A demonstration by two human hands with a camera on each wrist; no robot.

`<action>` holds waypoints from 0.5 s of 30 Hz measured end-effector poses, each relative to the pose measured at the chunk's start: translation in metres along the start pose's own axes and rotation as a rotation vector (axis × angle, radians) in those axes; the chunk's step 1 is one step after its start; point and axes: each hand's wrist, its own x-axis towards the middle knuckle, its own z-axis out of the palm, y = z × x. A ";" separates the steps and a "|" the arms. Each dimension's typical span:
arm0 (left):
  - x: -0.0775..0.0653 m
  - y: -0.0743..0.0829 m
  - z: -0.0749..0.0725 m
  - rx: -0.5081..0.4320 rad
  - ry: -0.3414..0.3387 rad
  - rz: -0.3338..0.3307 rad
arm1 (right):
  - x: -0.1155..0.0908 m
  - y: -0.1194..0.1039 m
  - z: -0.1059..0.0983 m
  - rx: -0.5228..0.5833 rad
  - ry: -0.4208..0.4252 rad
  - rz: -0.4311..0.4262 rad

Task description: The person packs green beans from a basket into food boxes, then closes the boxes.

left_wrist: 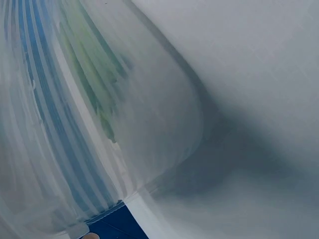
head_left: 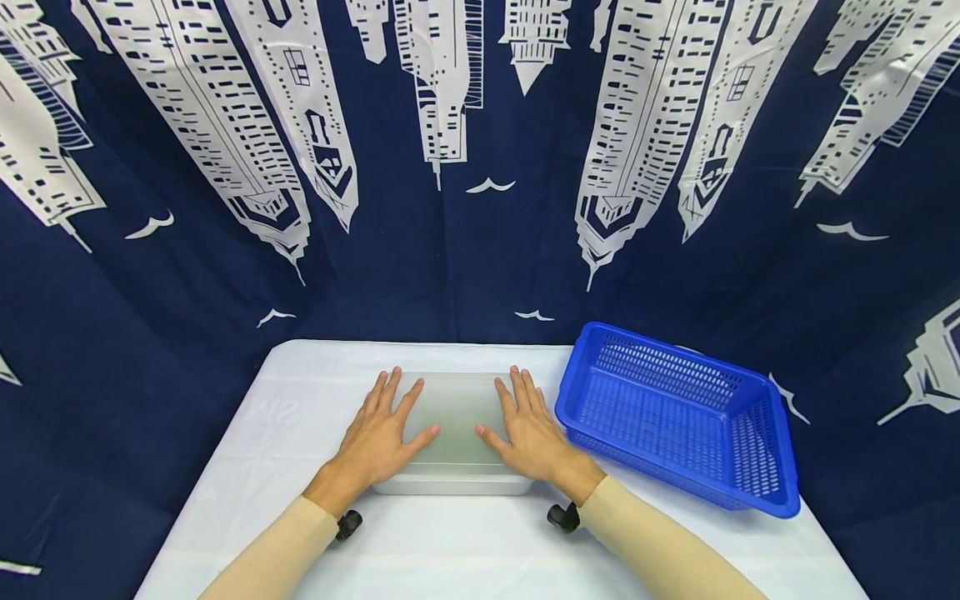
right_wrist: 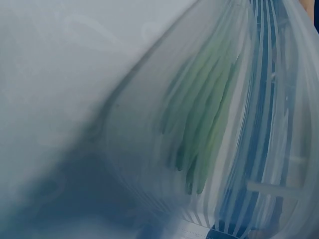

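Observation:
A low, lidded container (head_left: 457,421) with a see-through lid lies at the middle of the table. On its left side rests my left hand (head_left: 378,442), fingers straight and spread, the thumb reaching over the lid. My right hand (head_left: 536,437) lies the same way on the right side, fingers also extended. Both wrist views look closely at the container's clear, ribbed wall (left_wrist: 159,119), where a blurred green patch (right_wrist: 204,119) shows through. What is inside cannot be told. Only a fingertip (left_wrist: 91,235) appears at the bottom of the left wrist view.
A blue perforated plastic basket (head_left: 660,367) stands at an angle to the right of the container, near the table's right edge. White cloth covers the table (head_left: 300,408). Behind it hangs a dark blue curtain (head_left: 480,267) with white building prints.

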 end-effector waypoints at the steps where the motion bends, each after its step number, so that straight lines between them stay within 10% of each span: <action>1: 0.000 0.000 0.000 0.000 0.000 -0.002 | 0.000 0.000 0.001 0.002 0.006 -0.002; 15: 0.001 0.002 0.003 0.002 0.000 -0.016 | 0.000 0.003 0.006 0.016 0.046 -0.017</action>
